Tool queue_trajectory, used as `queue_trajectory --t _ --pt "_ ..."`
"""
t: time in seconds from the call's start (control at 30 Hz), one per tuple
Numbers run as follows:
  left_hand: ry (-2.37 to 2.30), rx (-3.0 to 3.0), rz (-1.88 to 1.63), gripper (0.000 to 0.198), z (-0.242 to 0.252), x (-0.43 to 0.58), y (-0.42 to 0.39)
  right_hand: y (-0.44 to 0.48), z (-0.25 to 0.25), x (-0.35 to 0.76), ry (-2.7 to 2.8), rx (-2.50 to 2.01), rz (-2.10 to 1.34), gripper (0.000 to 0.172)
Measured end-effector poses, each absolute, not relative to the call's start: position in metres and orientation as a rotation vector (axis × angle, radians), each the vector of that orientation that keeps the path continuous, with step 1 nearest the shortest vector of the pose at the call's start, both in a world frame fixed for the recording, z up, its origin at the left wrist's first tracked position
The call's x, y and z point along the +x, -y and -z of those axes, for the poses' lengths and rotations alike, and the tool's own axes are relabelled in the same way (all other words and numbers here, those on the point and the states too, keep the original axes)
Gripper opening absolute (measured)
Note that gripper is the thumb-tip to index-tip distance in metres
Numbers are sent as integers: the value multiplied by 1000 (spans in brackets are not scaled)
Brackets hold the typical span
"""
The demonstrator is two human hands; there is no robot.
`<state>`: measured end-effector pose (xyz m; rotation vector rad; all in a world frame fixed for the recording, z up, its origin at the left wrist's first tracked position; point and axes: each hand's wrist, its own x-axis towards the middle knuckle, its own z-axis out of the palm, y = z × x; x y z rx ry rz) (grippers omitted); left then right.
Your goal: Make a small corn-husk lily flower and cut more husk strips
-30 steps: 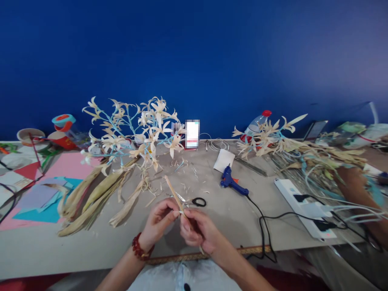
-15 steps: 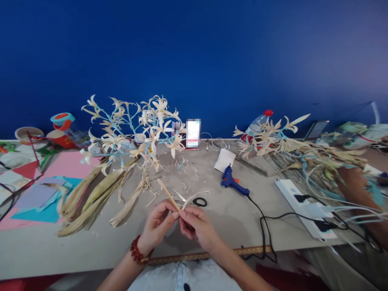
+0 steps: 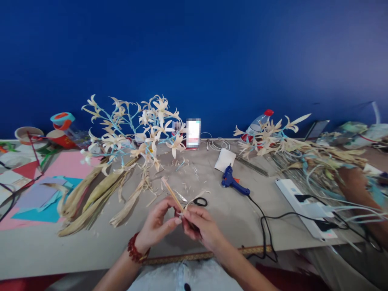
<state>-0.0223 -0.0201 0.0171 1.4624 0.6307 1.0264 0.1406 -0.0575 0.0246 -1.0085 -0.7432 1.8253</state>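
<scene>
A thin, pale tan stick-like strip [image 3: 172, 194] slants up and to the left from between my hands. My right hand [image 3: 202, 227] pinches its lower end between thumb and fingers. A curled, pale dried-husk strip [image 3: 198, 197] sticks out on the right side of that pinch. My left hand [image 3: 160, 226], with a red bead bracelet at the wrist, curls its fingers against the tan strip, its thumb close to the lower end. Just beyond the hands lie scissors [image 3: 200, 201] with black handles, among small scraps.
Dried husks [image 3: 100, 198] and coloured paper [image 3: 33, 198] lie left, below pale husk flowers [image 3: 160, 107]. A blue glue gun [image 3: 233, 181], its black cord and a white power strip [image 3: 303, 210] lie right. Another person's arm [image 3: 354, 190] reaches in at far right.
The tan strip has tilted more upright and shifted slightly right. My left thumb has slid lower, and its gap from the forefinger is wider. My right hand keeps its pinch.
</scene>
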Motion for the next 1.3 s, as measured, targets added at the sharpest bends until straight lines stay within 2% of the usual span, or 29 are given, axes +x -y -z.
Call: queue_trajectory --t 0.07,0.2,0.33,0.67,0.77,0.9,1.03,1.2,1.3 --pt "-673 1483 -1010 9 -19 -22 20 59 -24 140 775 -1021 -1816 41" --pt "-615 1335 -994 13 -15 -18 22 61 -25 135 699 -945 -1923 42" --pt "-579 1203 -1010 15 -9 -15 23 62 -29 135 576 -762 -2045 37" --pt "-529 1094 -1008 17 2 -15 17 59 -20 152 505 -349 -2338 39" --pt "-544 1067 -983 18 3 -13 18 59 -23 151 657 -565 -2135 41" --pt "-608 1086 -981 15 0 -10 20 60 -31 148 1150 -1033 -1572 38" --pt "-643 1126 -1010 13 -5 -11 20 61 -35 145 1435 -1135 -1281 40" --pt "-569 1223 -1023 10 -11 -12 20 60 -31 142 1141 -1011 -1654 47" --pt "-554 1282 -1066 9 -13 -14 22 60 -29 142 863 -944 -1889 45"
